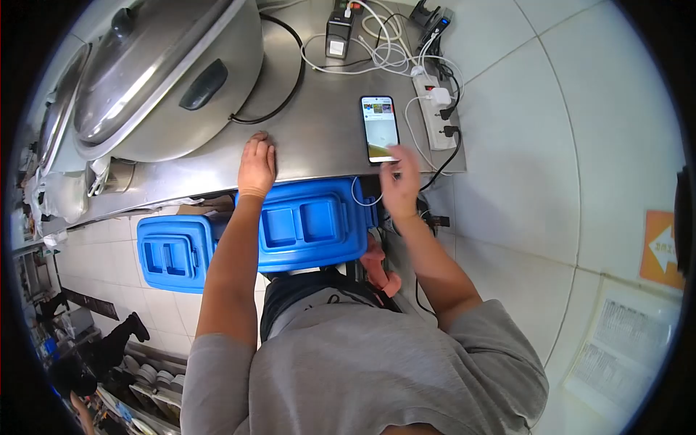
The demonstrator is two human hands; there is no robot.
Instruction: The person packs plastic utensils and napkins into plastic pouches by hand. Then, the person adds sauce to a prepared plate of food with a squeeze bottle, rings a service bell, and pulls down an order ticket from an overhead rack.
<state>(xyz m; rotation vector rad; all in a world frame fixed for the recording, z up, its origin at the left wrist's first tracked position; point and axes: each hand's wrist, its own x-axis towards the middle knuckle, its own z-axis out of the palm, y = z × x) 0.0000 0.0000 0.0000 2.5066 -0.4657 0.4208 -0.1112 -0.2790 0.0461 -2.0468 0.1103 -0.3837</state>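
Observation:
On the steel counter, near its front edge, lies my left hand, palm down, fingers close together and slightly curled; what is under them is hidden. A phone with a lit screen lies flat on the counter towards the right. My right hand is at the phone's lower end, its fingers bent and blurred by motion. Whether a fingertip touches the screen I cannot tell. A white cable runs close by this hand.
A large lidded steel pot fills the counter's left. White power strip, chargers and tangled cables lie at the back right. Blue lidded bins stand below the counter edge. Tiled wall on the right. Another person is at lower left.

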